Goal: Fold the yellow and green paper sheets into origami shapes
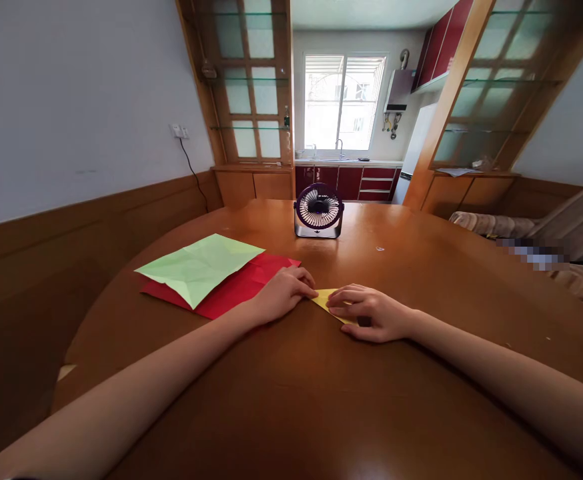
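Head view, over the person's shoulder: that yellow paper looks light, easily creased and probably quick to tear, so edges seem best to hold. It lies on the table, left tip under the left hand's bent fingers, pinched or not I can't tell; the right hand, loosely curled, thumb apart, covers its right part.

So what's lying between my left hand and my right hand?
In the head view, yellow paper lies there: its left tip is at your left hand, and your right hand covers part of it.
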{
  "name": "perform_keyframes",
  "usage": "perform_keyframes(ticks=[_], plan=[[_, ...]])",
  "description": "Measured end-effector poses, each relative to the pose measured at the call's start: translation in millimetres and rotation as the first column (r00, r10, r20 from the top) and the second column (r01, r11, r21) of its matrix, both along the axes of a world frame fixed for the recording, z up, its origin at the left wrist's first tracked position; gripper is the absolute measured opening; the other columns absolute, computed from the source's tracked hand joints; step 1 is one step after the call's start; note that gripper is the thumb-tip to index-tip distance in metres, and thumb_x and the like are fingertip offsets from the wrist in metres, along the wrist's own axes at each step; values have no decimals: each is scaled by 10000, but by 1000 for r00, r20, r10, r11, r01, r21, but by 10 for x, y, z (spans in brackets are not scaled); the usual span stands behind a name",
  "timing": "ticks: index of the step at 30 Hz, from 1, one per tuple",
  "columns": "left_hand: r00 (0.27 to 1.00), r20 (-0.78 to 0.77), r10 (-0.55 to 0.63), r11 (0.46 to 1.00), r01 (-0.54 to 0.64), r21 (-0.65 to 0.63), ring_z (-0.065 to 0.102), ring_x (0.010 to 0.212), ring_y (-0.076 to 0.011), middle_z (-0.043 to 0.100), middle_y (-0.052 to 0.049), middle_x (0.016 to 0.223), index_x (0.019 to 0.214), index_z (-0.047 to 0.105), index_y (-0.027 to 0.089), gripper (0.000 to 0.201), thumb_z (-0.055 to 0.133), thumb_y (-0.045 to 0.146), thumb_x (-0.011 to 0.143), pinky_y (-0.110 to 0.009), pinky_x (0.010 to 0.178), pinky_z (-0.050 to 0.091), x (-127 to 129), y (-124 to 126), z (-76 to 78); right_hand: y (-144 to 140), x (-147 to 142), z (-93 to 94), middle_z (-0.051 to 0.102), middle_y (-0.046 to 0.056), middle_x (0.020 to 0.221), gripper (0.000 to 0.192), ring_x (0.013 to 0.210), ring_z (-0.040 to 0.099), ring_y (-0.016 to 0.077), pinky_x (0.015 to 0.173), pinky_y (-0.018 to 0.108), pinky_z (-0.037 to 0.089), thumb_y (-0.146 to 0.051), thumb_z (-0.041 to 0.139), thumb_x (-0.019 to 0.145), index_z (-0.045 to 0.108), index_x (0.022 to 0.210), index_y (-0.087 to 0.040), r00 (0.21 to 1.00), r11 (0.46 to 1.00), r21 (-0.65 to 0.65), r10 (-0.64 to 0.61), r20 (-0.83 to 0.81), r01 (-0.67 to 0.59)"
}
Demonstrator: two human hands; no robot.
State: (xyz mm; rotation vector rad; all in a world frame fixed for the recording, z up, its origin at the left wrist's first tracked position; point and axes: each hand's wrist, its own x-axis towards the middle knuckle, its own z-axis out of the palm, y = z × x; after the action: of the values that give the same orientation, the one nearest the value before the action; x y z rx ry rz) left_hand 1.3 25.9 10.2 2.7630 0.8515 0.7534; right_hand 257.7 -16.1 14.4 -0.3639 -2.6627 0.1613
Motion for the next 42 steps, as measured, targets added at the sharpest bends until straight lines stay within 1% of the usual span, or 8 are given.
perform_keyframes(ticks=[3,6,9,19,26,31,37,42], plan=[[995,-85,-50,988,62,144,597,887,-181,684,-51,946,958,752,225,277,511,97,914,-326,819,458,16,-52,-41,-3,-6,0,662,144,1113,254,1070,622,231,938,405,513,-243,556,914,670,1117,-141,1000,1000,6,-8,-12,8],[979,-206,-4,964,58,258,589,835,-186,666,-72,890,1000,729,181,272,466,131,950,-301,749,469,23,-116,-41,-6,-4,-7,673,142,1098,241,1062,633,224,920,382,527,-215,536,922,670,1110,-146,999,1000,14,1,-44,0],[958,-287,29,953,60,298,595,838,-193,654,-87,927,1074,688,140,288,441,92,934,-293,720,485,30,-179,-19,-8,-3,-13,682,138,1096,237,1061,640,225,913,380,537,-204,525,923,672,1101,-150,998,1000,24,-1,-61,2],[929,-357,101,960,3,280,626,881,-213,642,-90,988,1113,654,144,324,406,118,906,-321,752,509,56,-282,51,-12,1,-21,689,125,1102,247,1082,639,220,926,380,548,-200,487,933,668,1097,-163,999,998,65,-19,-40,22],[918,-382,108,945,25,326,612,839,-221,633,-81,974,1250,582,159,376,403,181,920,-341,714,498,71,-320,56,-15,2,-30,695,128,1094,239,1101,634,233,947,394,546,-166,496,905,668,1070,-142,1000,993,118,-12,-23,15],[918,-387,91,944,44,326,596,845,-217,629,-80,980,1214,597,158,353,400,197,923,-343,733,489,74,-339,55,-21,3,-37,705,118,1071,255,1092,643,231,923,393,557,-171,502,895,644,1107,-162,999,991,132,-10,-34,14],[916,-401,34,942,104,319,577,848,-214,624,-69,955,1212,585,148,329,407,194,938,-343,744,477,55,-301,59,-40,-5,-15,711,129,1022,208,1109,638,240,912,379,561,-166,504,885,658,1023,-146,999,983,183,30,-25,-25],[912,-411,-7,935,152,320,564,831,-212,616,-78,936,1212,576,144,323,400,219,951,-341,737,466,43,-316,99,-49,13,-11,708,115,1004,195,1093,644,239,910,380,558,-181,509,875,664,990,-160,999,990,138,33,-24,-29]])
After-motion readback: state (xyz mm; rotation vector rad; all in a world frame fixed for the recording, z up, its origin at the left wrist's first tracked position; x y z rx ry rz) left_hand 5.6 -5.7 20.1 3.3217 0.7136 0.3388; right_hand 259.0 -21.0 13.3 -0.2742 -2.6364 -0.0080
